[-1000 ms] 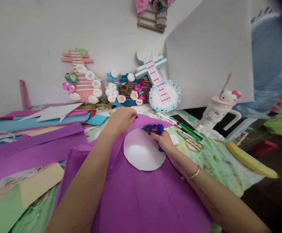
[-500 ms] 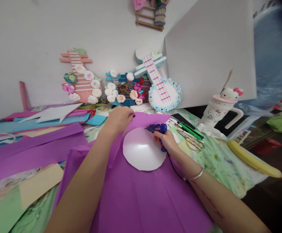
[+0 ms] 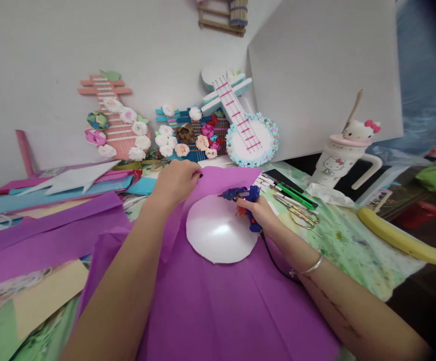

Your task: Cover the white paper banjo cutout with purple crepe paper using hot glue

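Observation:
In my right hand (image 3: 257, 209) is a blue glue gun (image 3: 245, 195), its nozzle pointing left over the far edge of a white disc (image 3: 220, 233). The disc lies on a large sheet of purple paper (image 3: 218, 306). My left hand (image 3: 178, 179) pinches the far part of the purple paper, which is lifted up beyond the disc. A black cord (image 3: 274, 258) runs from the glue gun's handle along my right forearm.
Scissors (image 3: 303, 216), a green utility knife (image 3: 296, 195) and white sticks lie to the right, with a cup (image 3: 340, 158) and a banana (image 3: 402, 238) farther out. Decorated lute-shaped crafts (image 3: 253, 140) lean against the wall. Coloured sheets (image 3: 56, 240) pile up on the left.
The glue gun's nozzle has shifted slightly left along the disc's far edge. My view has moved a little. Both hands keep their grips.

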Available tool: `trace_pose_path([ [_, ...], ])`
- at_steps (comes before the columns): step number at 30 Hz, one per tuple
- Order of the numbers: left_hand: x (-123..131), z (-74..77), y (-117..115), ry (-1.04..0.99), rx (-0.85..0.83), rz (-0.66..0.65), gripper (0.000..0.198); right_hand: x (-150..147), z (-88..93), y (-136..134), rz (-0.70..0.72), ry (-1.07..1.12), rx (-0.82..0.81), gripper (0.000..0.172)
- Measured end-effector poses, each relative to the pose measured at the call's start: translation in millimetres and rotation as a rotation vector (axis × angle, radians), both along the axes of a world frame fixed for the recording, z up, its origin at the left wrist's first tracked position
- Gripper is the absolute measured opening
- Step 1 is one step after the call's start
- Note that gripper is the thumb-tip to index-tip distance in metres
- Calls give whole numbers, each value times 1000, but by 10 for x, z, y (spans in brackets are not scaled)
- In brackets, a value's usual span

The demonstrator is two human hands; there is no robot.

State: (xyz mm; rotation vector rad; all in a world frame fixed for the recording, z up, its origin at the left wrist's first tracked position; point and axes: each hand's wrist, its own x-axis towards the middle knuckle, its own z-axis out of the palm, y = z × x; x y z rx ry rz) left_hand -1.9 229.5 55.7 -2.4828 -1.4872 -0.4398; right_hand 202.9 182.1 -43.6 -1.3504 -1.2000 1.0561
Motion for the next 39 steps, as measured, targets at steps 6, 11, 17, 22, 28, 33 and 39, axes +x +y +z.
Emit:
trace_pose_path([
  [6,6,-9,10,6,-7,-9,29,-10,22,-31,42,119,-15,18],
  [11,1,-3,-7,-22,-7,-16,30,-6,17,-26,37,129,-93,8],
  [17,10,3,-9,-5,-6,1,33,-15,18,-17,10,19,-58,12],
  [22,13,4,-5,9,-23,21,33,-12,13,-14,22,-54,-29,17],
  [28,18,-5,-3,13,-36,26,34,-17,39,-26,-18,-103,-40,20],
  [33,15,-2,6,-1,-38,35,33,18,40,-11,-53,-142,-48,18],
  [39,13,16,-19,14,-3,39,32,81,38,9,-127,-216,-76,17],
])
